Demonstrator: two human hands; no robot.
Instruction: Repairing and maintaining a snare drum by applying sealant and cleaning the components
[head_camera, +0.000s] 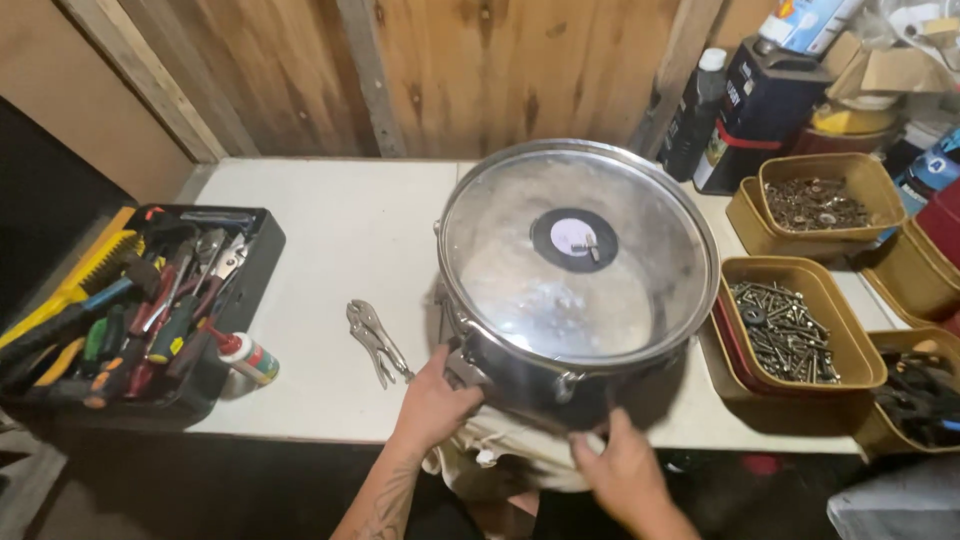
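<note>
At the bottom centre of the frame the left hand (436, 402) grips a metal lug on the near side of the drum (577, 270), fingers curled around it, while the right hand (622, 468) rests half-open on the cream cloth (512, 452) bunched under the drum's lower edge; whether it pinches the cloth I cannot tell. The drum sits tilted on the white table (340, 240), right of centre, its clear head showing a round black-and-white label (573, 239). Locking pliers (373, 340) lie just left of the left hand. At lower left a black tray (255, 260) holds screwdrivers, pliers and a yellow brush, with a small glue bottle (248, 356) leaning at its corner. Right of the drum, tan tubs (800, 320) hold screws and bolts. In the upper right stand a dark bottle (697, 110) and a dark blue can (765, 100) against the wooden wall.
</note>
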